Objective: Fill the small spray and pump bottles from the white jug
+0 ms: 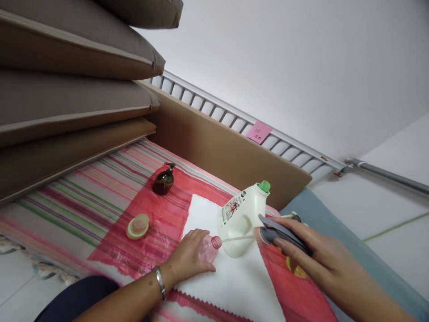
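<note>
Head view: my left hand grasps a clear pink bottle over the white cloth, mouth tilted rightward. My right hand grips a grey spray head; its pale tube reaches the bottle mouth, entry not discernible. Just behind the tube, a pale green jug stands on the cloth. Farther: dark pump dispenser, then pink note on the rail.

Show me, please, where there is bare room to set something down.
Bare patches: striped cloth between the cushions and red sheet, and the white cloth nearer the wearer than the pink bottle. It's crowded around the jug, where the left hand holds that bottle and the right hand the sprayer.
</note>
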`<control>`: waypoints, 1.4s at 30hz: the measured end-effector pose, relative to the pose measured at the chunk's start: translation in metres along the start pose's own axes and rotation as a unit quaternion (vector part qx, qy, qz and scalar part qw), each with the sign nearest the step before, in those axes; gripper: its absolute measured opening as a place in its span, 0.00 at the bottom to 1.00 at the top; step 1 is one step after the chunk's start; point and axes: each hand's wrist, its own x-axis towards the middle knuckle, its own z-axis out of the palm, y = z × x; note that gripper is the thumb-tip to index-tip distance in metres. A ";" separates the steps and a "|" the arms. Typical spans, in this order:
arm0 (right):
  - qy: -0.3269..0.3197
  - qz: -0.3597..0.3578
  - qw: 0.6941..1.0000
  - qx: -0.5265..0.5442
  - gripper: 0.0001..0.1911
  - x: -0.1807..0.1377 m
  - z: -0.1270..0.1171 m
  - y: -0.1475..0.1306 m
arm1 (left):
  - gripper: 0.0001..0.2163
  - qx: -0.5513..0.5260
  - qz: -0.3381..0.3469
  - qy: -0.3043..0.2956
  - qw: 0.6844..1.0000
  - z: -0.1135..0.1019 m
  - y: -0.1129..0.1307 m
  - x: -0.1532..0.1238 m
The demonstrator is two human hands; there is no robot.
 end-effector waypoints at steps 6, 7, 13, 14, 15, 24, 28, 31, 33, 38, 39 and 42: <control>-0.064 -0.016 0.997 0.050 0.12 0.025 0.064 -0.004 | 0.39 0.004 0.012 -0.001 1.000 0.002 -0.004 -0.001; -0.065 -0.011 0.997 0.047 0.11 0.030 0.076 -0.005 | 0.39 0.004 0.012 -0.001 1.000 0.002 -0.005 -0.002; -0.061 0.023 0.998 0.013 0.11 0.045 0.101 -0.001 | 0.38 -0.003 -0.001 -0.003 1.000 -0.003 -0.004 -0.002; -0.065 0.026 0.997 0.014 0.11 0.044 0.099 0.000 | 0.38 -0.003 -0.002 -0.004 1.000 -0.003 -0.003 -0.001; -0.065 0.027 0.997 0.014 0.11 0.043 0.098 0.001 | 0.38 -0.003 -0.003 -0.006 1.000 -0.004 -0.003 -0.001; -0.041 0.030 0.998 0.043 0.12 0.038 0.100 0.006 | 0.38 0.001 -0.011 -0.011 1.000 -0.002 -0.003 0.000; -0.011 0.054 0.992 0.116 0.13 0.037 0.098 0.010 | 0.38 -0.001 -0.015 -0.008 1.000 -0.001 -0.006 -0.001; -0.018 0.074 0.985 0.158 0.12 0.036 0.105 0.015 | 0.38 0.001 -0.016 -0.012 1.000 -0.001 -0.005 -0.001; -0.040 0.082 0.982 0.164 0.12 0.035 0.115 0.018 | 0.38 0.004 -0.017 -0.015 1.000 -0.002 -0.005 -0.001; -0.054 0.059 0.991 0.104 0.11 0.034 0.126 0.023 | 0.38 0.004 -0.021 -0.022 1.000 -0.002 -0.005 -0.001; -0.056 0.053 0.993 0.086 0.10 0.035 0.125 0.022 | 0.38 0.003 -0.021 -0.021 1.000 -0.002 -0.005 -0.001; -0.071 0.047 0.996 0.040 0.09 0.038 0.119 0.019 | 0.38 0.000 -0.019 -0.017 1.000 -0.002 -0.005 -0.001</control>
